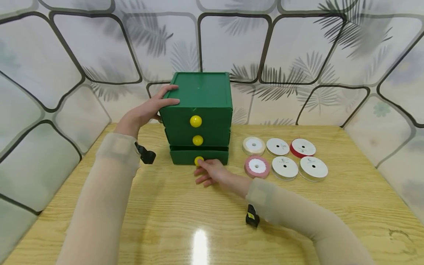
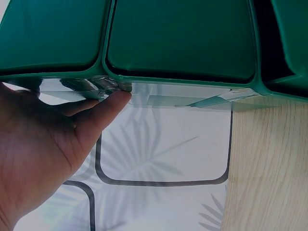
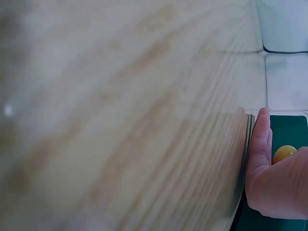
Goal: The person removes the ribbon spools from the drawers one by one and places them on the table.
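Observation:
A green drawer cabinet with three stacked drawers stands upright on the table. My left hand rests on its upper left edge, with digits lying over the top. Seen from the left wrist, that hand touches the cabinet's side, a digit along the edge. The bottom drawer sits slightly pulled out, showing a dark gap above its front. On its yellow knob my right hand pinches with the thumb, other fingers extended below. In the right wrist view the knob is partly hidden behind that hand.
Several ribbon spools lie flat right of the cabinet, among them a pink spool and a red-edged spool. The upper drawers carry yellow knobs. A patterned wall covering rises behind the wooden table.

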Action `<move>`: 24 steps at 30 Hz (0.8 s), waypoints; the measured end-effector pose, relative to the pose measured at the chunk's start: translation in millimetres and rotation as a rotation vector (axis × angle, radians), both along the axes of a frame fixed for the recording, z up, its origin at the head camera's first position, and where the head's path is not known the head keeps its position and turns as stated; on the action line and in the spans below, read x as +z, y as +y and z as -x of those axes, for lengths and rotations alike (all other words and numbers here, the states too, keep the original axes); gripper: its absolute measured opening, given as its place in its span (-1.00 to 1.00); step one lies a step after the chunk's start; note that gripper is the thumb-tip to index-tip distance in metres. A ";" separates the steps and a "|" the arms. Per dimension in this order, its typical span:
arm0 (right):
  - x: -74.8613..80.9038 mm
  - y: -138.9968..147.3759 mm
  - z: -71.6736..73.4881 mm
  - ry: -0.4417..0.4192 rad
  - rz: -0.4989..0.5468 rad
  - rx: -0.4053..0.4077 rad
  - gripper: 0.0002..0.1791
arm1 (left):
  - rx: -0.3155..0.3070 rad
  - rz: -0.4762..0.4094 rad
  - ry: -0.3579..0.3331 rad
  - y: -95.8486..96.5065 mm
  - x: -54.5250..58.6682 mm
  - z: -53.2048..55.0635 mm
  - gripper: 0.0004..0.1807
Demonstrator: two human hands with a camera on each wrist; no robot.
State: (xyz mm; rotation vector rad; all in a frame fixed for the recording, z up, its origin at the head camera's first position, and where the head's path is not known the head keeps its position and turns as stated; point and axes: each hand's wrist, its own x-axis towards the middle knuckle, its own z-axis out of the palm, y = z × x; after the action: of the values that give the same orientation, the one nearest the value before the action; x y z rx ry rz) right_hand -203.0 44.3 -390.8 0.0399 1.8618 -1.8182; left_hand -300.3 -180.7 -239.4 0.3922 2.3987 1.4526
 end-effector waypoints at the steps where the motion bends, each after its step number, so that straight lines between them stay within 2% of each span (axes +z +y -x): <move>1: -0.6 -0.4 1.9 0.001 0.000 -0.004 -0.54 | -0.001 -0.002 0.000 0.3 0.0 -0.1 -0.22; 11: -2.7 -1.5 17.1 0.028 -0.007 -0.020 -0.58 | 0.007 -0.002 -0.007 0.8 0.3 0.8 -0.21; 19: -3.2 1.2 18.1 0.045 -0.029 -0.012 -0.52 | 0.009 -0.007 -0.009 0.2 0.8 1.1 -0.21; 24: -2.2 13.4 14.4 0.083 -0.068 -0.005 -0.49 | 0.008 -0.003 -0.015 -0.2 -0.3 1.6 -0.21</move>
State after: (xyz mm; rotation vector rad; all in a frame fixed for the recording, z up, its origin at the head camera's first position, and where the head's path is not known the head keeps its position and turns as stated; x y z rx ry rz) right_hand -217.4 57.7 -393.0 -0.0065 1.9821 -1.7838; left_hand -301.9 -180.9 -239.6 0.3719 2.3893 1.4579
